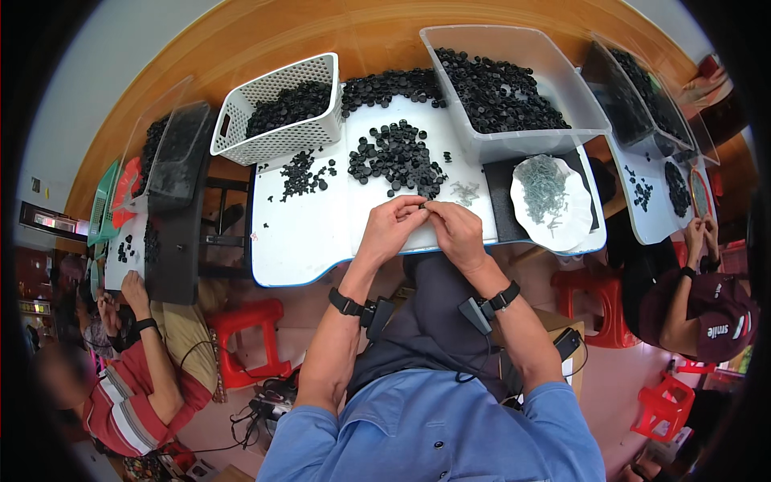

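My left hand [391,226] and my right hand [455,231] meet over the near edge of the white table [301,233], fingertips pinched together on a small black part [422,206]. Just beyond the fingers lies a loose heap of small black round parts [395,157], and a few thin grey metal pieces [465,191] lie to its right. A white plate [572,225] holding a pile of the same grey metal pieces sits on a dark mat at my right.
A white perforated basket [277,145] and a clear plastic bin [534,132] hold more black parts at the back. A person in a striped sleeve [120,394] works at the left, another in a dark cap [715,313] at the right. Red stools [245,321] stand below.
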Demonstrator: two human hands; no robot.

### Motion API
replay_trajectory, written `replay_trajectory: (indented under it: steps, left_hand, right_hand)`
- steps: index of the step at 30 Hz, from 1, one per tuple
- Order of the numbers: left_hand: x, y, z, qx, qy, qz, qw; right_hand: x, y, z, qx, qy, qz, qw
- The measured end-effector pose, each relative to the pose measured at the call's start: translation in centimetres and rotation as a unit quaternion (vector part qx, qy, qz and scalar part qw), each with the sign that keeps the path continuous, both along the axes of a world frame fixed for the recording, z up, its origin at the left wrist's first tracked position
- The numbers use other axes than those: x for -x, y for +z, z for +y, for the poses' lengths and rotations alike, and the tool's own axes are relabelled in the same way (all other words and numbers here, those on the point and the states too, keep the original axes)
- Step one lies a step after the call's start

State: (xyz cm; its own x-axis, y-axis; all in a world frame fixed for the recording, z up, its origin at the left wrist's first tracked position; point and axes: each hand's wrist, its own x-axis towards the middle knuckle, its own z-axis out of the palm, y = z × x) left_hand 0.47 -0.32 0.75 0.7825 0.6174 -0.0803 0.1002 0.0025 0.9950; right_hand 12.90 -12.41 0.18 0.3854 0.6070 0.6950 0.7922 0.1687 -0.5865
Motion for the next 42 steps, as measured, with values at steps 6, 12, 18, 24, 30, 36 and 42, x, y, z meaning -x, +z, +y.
replay_trajectory:
  steps: [6, 12, 18, 24, 30, 36, 42]
  left_hand:
    - [0.0, 0.1, 0.2, 0.061, 0.002, -0.022, 0.998]
    - [-0.1, 0.1, -0.1, 0.089, 0.033, -0.033, 0.995]
    - [0.2, 0.3, -0.4, 0.049, 0.022, 0.004, 0.999]
    - [0.5, 0.0, -0.2, 0.096, 0.054, -0.074, 0.991]
    - [1.0, -0.2, -0.2, 0.092, 0.081, -0.135, 0.983]
    - [1.1, -1.2, -0.6, 0.036, 0.09, -0.095, 0.991]
    - [2.8, 4.6, 4.7, -0.167, 0.071, -0.008, 0.983]
  right_hand:
    - [-0.1, 0.2, -0.2, 0.019, 0.033, 0.068, 0.997]
    - [-0.2, 0.1, -0.3, -0.021, -0.068, 0.166, 0.983]
    - [-0.8, -0.8, -0.3, -0.057, -0.1, 0.247, 0.962]
    - [-0.3, 0.0, 0.3, 0.006, -0.053, 0.144, 0.988]
    - [0.3, 0.6, 1.1, 0.109, -0.077, 0.045, 0.99]
    - [0.3, 0.0, 0.7, 0.116, -0.096, 0.012, 0.989]
    - [0.2, 0.3, 0.0, 0.118, -0.089, 0.013, 0.989]
